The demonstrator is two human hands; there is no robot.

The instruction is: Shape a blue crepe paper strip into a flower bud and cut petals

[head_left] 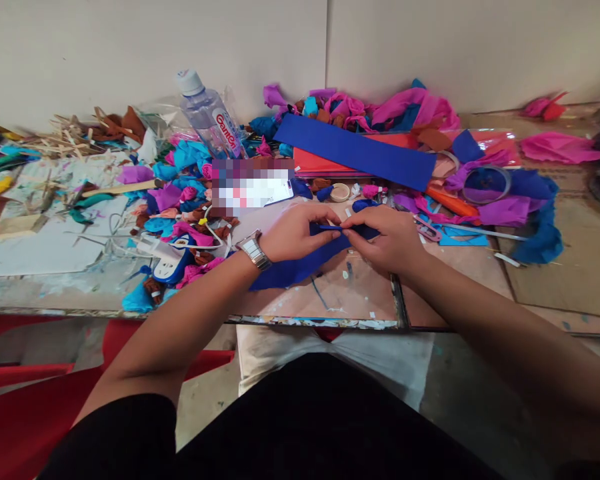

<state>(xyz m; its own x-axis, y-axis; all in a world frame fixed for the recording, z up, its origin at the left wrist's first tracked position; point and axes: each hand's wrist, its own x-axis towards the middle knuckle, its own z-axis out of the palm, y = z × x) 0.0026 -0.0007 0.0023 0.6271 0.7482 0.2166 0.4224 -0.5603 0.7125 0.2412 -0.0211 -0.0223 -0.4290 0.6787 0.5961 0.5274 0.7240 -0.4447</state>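
My left hand (303, 232), with a metal watch on its wrist, pinches a narrow dark blue strip, which looks like folded or rolled paper (330, 227). From the other side my right hand (387, 237) pinches the same strip, so the fingertips of both hands nearly meet. Under my hands a wider blue sheet (295, 267) lies on the table. Just beyond them is a small round tape roll (340, 193). A lit phone (275, 193) lies past my left hand. Close to my right hand lies a pink cutter (427, 229).
A plastic bottle (210, 117) leans among crumpled colored paper bundles. Behind my hands a long blue strip (355, 150) rests on red sheets (325, 162). A power strip (173, 261) with white cables sits left; a clear tape roll (486, 184) lies right. Wood sticks (75, 140) are piled far left.
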